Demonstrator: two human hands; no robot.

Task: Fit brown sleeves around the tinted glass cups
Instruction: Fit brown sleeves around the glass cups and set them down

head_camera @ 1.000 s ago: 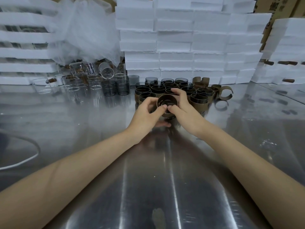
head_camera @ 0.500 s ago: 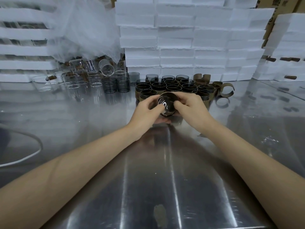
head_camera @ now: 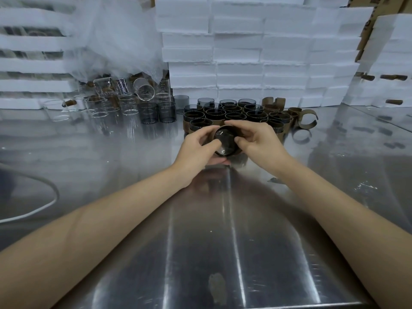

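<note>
Head view, seen from beside the bench: the person's left hand and right hand both grip one tinted glass cup, held tipped on its side with a round end facing the camera, just above the metal table. Left thumb lies on the near left edge of the cup and the left fingers curl under and behind it. Right thumb presses the near right edge, and the right index finger arches over the top. A brown sleeve shows around the cup wall between the two hands; how far on it sits I cannot tell, the fingers cover most of it. Both forearms are bare and reach in from the bottom corners. Just behind the hands stands a tight cluster of sleeved cups, upright, rims touching. Right of that cluster lie loose sleeves, open curled bands, some upright. Left of it stand a few bare tinted cups, then clear glasses, one of them tipped on top of the others. Crumpled plastic sheet hangs over the clear ones. White foam boxes are stacked along the back, foam trays far left, cardboard at the top right. A white cable loops on the table at the left edge.
</note>
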